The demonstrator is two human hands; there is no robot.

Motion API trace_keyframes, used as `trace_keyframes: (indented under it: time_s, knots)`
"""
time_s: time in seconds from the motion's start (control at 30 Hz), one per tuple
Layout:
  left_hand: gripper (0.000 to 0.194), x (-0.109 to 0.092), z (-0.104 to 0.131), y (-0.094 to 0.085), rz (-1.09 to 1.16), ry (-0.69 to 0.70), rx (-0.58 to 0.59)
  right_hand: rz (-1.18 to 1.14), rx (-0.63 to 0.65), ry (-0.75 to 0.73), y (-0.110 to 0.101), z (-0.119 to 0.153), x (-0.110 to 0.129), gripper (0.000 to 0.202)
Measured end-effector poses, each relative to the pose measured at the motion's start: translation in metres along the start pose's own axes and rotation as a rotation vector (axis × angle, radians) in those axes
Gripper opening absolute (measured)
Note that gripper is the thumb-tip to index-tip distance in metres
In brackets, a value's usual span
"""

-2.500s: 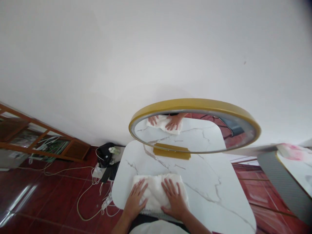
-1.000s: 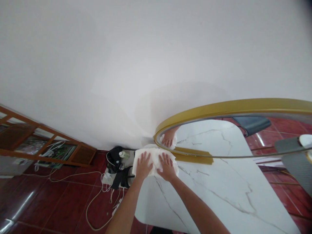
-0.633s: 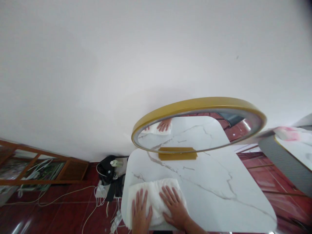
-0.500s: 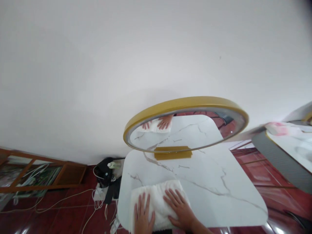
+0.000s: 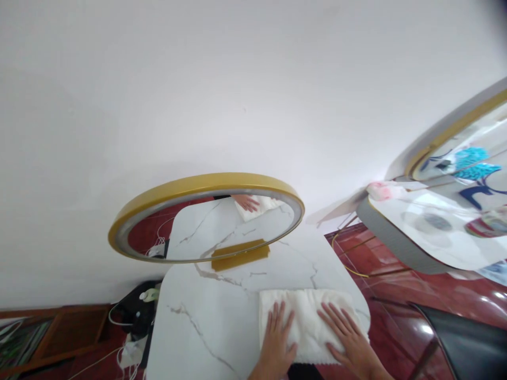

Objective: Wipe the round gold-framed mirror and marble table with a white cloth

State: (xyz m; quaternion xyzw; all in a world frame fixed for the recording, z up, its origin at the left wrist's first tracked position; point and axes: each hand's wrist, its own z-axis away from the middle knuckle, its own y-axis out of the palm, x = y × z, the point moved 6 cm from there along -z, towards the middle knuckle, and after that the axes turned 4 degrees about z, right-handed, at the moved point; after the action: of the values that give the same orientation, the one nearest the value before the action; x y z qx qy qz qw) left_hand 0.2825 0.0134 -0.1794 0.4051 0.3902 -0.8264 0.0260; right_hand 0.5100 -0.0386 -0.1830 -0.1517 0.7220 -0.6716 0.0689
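Note:
A white cloth (image 5: 307, 327) lies spread flat on the white, marble-patterned tabletop (image 5: 206, 316), near its right end. My left hand (image 5: 277, 338) rests flat on the left part of the cloth, fingers stretched out. On the cloth's right part my right hand (image 5: 344, 338) presses down with spread fingers. Behind the cloth a gold-framed round mirror (image 5: 209, 182) stands on a gold base (image 5: 240, 256) at the back of the table. A hand and part of the cloth are reflected in its glass.
To the right stands a second white table (image 5: 420, 227) with a gold-framed mirror (image 5: 420, 158) and a pinkish-white bundle (image 5: 382, 191). A black chair seat (image 5: 459, 338) is at lower right. Left of the table are a black bag (image 5: 137, 309), cables and a wooden cabinet (image 5: 63, 332).
Both hands and the cloth have slid from the table's left end to its right end. The view has turned right, bringing the second table and black chair further in.

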Motion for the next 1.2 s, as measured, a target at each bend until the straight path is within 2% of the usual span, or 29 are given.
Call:
trace_keyframes:
  time_s: [0.1,0.23,0.37,0.53,0.7,0.83,0.93,1.07,1.2]
  knots:
    - [0.076,-0.028,-0.032,0.005,0.001,0.029,-0.030,0.020,0.021,0.080,-0.004,0.006,-0.032,0.066]
    - [0.076,-0.042,-0.071,0.000,-0.065,0.043,-0.064,0.048,-0.005,0.147,-0.005,-0.016,-0.055,0.065]
    - [0.078,-0.042,-0.112,-0.020,-0.128,0.032,-0.081,0.059,-0.032,0.210,-0.005,-0.056,-0.072,0.062]
    - [0.078,-0.033,-0.165,-0.050,-0.172,-0.070,-0.095,0.060,-0.071,0.287,-0.006,-0.110,-0.092,0.062]
    - [0.074,-0.020,-0.203,-0.081,-0.166,-0.148,-0.110,0.047,-0.080,0.337,0.001,-0.159,-0.108,0.064]
    - [0.069,-0.010,-0.223,-0.103,-0.164,-0.146,-0.105,0.037,-0.050,0.370,0.006,-0.185,-0.118,0.063]
    - [0.068,-0.007,-0.230,-0.109,-0.165,-0.116,-0.113,0.030,-0.024,0.402,0.006,-0.196,-0.121,0.063]
    - [0.068,-0.009,-0.227,-0.106,-0.166,-0.110,-0.139,0.033,-0.015,0.450,0.005,-0.197,-0.118,0.062]
    - [0.067,-0.012,-0.215,-0.097,-0.166,-0.120,-0.159,0.056,-0.047,0.480,0.004,-0.183,-0.107,0.062]
